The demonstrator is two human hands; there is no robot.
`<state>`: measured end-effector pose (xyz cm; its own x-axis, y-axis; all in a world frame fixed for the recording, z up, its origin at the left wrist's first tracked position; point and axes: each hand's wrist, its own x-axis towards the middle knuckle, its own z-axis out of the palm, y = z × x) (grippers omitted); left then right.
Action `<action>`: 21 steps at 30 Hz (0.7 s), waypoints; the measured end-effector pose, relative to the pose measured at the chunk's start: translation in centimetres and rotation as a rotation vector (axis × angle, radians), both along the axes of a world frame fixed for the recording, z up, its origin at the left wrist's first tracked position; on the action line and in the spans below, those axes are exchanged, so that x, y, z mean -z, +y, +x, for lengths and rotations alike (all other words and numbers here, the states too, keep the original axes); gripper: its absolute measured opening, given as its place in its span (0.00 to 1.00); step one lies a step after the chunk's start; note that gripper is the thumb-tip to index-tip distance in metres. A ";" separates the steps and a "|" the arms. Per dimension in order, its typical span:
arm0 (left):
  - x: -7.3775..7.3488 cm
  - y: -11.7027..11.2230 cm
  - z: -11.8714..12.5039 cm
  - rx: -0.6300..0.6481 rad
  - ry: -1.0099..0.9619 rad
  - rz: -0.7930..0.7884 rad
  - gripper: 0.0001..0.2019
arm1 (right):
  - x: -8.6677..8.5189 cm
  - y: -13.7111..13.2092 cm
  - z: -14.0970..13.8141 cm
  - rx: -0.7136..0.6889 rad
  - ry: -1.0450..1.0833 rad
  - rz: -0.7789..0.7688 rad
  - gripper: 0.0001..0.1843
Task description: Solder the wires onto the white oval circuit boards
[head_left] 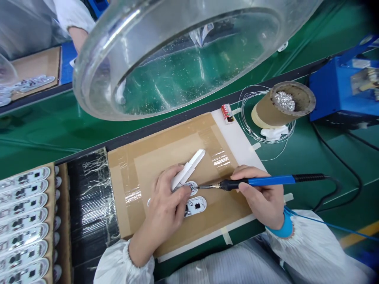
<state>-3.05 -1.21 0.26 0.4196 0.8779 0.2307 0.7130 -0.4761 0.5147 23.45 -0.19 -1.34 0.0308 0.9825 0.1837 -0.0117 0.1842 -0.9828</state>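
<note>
My right hand (260, 197) grips a soldering iron (271, 180) by its blue and black handle. The iron's tip reaches the edge of a white circuit board (193, 187), part of which lies under my left thumb. My left hand (167, 203) is closed around the near end of a long, narrow white plastic piece (194, 161), which slants away from me above the board. A second white circuit board (197, 206) with a black chip lies just below, its left end hidden by my left hand. Both boards rest on a cardboard sheet (225, 213).
A clear-rimmed magnifier lens (100, 98) hangs over the far side. Right of the cardboard are a small red box (227, 113), coiled solder wire (245, 114), a brown cup (268, 106) and a blue machine (331, 90). Rows of boards (23, 232) stand left. Another person's arm (77, 37) shows top left.
</note>
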 end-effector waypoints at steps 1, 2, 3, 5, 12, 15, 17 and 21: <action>0.0 0.1 0.0 0.010 0.010 0.012 0.10 | 0.0 0.0 0.0 -0.004 -0.002 0.004 0.08; 0.0 0.1 0.1 0.016 0.019 0.025 0.10 | -0.1 0.0 0.1 -0.008 -0.003 0.008 0.09; 0.1 0.2 0.1 0.022 0.027 0.035 0.10 | -0.1 -0.1 0.1 -0.012 -0.003 0.011 0.09; 0.1 0.3 0.1 0.032 0.037 0.049 0.11 | -0.1 -0.2 0.1 -0.021 -0.007 0.015 0.09; 0.1 0.2 0.2 0.026 0.063 0.057 0.09 | 0.2 -0.7 0.3 -0.040 -0.037 0.014 0.09; 0.0 0.2 0.3 0.023 0.063 0.055 0.08 | 0.1 -0.6 0.2 -0.045 -0.036 0.029 0.09; 0.0 0.2 0.3 0.022 0.059 0.057 0.08 | 0.0 -0.6 0.1 -0.046 -0.033 0.036 0.09; -0.1 0.2 0.3 0.022 0.058 0.041 0.08 | -0.1 -0.5 0.1 -0.056 -0.038 0.038 0.10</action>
